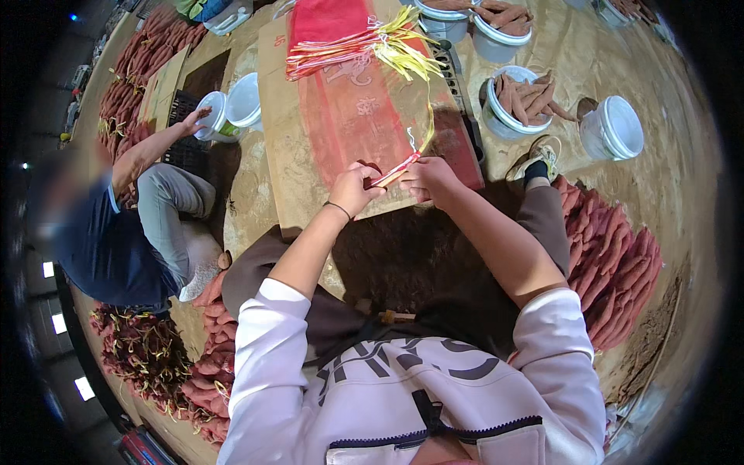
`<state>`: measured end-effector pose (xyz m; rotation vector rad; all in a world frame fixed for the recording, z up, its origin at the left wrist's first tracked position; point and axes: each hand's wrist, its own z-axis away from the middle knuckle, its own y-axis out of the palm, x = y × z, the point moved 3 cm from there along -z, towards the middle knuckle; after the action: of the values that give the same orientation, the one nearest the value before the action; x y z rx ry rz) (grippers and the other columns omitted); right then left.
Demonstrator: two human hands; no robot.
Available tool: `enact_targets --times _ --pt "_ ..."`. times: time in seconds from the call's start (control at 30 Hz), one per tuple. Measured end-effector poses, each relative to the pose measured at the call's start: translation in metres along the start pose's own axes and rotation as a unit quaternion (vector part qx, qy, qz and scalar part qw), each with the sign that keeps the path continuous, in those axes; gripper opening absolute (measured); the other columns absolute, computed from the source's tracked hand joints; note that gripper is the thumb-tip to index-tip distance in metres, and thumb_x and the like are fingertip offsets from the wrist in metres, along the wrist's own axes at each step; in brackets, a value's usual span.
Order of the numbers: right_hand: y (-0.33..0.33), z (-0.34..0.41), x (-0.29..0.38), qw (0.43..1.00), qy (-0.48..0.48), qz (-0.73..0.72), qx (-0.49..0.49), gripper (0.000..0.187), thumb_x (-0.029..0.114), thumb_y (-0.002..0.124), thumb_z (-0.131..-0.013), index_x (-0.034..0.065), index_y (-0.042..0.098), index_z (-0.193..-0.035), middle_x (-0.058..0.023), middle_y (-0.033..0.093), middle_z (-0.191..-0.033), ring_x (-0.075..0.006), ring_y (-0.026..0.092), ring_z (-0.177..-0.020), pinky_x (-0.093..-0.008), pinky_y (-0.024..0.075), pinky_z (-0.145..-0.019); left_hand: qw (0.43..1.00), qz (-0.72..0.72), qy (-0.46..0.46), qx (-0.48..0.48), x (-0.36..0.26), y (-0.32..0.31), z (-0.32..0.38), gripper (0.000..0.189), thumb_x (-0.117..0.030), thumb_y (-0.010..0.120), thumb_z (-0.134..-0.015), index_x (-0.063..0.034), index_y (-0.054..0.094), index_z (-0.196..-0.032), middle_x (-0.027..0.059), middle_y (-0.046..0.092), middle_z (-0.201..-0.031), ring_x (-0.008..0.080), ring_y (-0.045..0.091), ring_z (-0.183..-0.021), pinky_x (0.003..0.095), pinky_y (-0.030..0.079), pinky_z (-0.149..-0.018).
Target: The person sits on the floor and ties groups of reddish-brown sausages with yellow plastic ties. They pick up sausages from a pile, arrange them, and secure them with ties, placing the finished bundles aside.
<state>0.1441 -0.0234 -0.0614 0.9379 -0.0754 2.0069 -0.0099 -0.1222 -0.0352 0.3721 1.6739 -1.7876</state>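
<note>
Over the near edge of a cardboard sheet (pixel 279 145) printed in red, my left hand (pixel 353 189) grips one end of a narrow, gathered red mesh bag (pixel 401 169). My right hand (pixel 429 179) has its fingers on the same bag, a little to the right. A yellow drawstring (pixel 431 125) runs from the bag up towards a stack of flat red mesh bags (pixel 331 35) at the far end of the cardboard. The stack's yellow ties (pixel 407 49) fan out to the right.
Buckets of sweet potatoes (pixel 514 122) and an empty white bucket (pixel 625 128) stand at the right. Filled red mesh bags (pixel 610 267) lie by my right leg, more (pixel 212 372) at lower left. A co-worker (pixel 116 244) sits at the left, reaching to a white bucket (pixel 215 113).
</note>
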Motion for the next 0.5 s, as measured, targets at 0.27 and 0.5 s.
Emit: enact_targets --times 0.27,0.5 --pt "-0.015 -0.028 -0.009 0.978 -0.02 -0.186 0.09 0.024 0.025 0.054 -0.088 0.0023 0.057 -0.097 -0.0095 0.064 -0.087 -0.017 0.063 -0.073 -0.0273 0.0461 -0.056 0.983 0.149 -0.101 0.023 0.027 0.012 -0.011 0.015 -0.014 0.075 -0.074 -0.0041 0.064 -0.077 -0.0012 0.058 -0.069 0.0094 0.053 -0.065 0.0259 0.045 -0.062" --pt "0.013 -0.007 0.012 0.998 -0.048 0.007 0.05 0.027 0.03 0.059 -0.086 0.007 0.057 -0.1 -0.0053 0.064 -0.092 -0.0163 0.063 -0.079 -0.0283 0.0463 -0.069 0.952 0.251 -0.17 0.033 0.032 0.008 -0.01 0.008 -0.01 0.065 -0.084 -0.0036 0.061 -0.085 -0.0021 0.056 -0.07 0.0072 0.049 -0.061 0.0225 0.041 -0.055"
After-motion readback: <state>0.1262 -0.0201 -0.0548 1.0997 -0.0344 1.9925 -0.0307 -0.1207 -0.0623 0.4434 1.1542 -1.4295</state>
